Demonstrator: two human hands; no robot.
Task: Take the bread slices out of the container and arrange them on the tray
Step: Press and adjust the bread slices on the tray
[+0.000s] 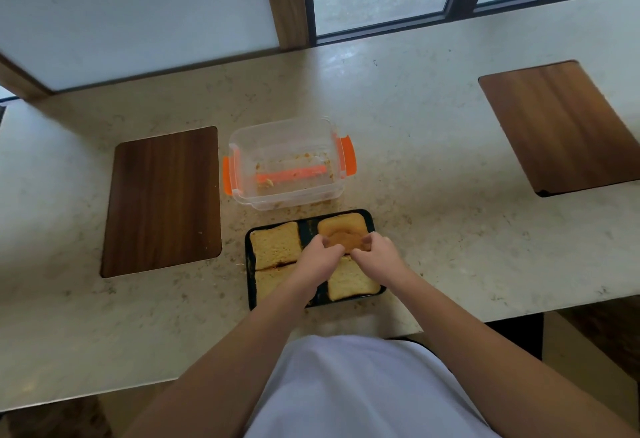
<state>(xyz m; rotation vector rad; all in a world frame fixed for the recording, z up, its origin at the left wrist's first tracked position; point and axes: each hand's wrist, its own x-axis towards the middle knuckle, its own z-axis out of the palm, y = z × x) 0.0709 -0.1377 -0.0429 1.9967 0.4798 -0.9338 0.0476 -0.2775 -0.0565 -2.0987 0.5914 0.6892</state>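
A black tray lies near the counter's front edge with several bread slices on it. One slice fills the far left, another the near right, and a third at the near left is partly hidden by my forearm. The far-right slice has a brown crust side up. My left hand and my right hand both pinch its near edge. Behind the tray stands the clear container with orange clips, holding only crumbs.
A dark wooden board lies left of the container and another board sits far right. Crumbs are scattered on the beige counter around the tray. Windows run along the back edge.
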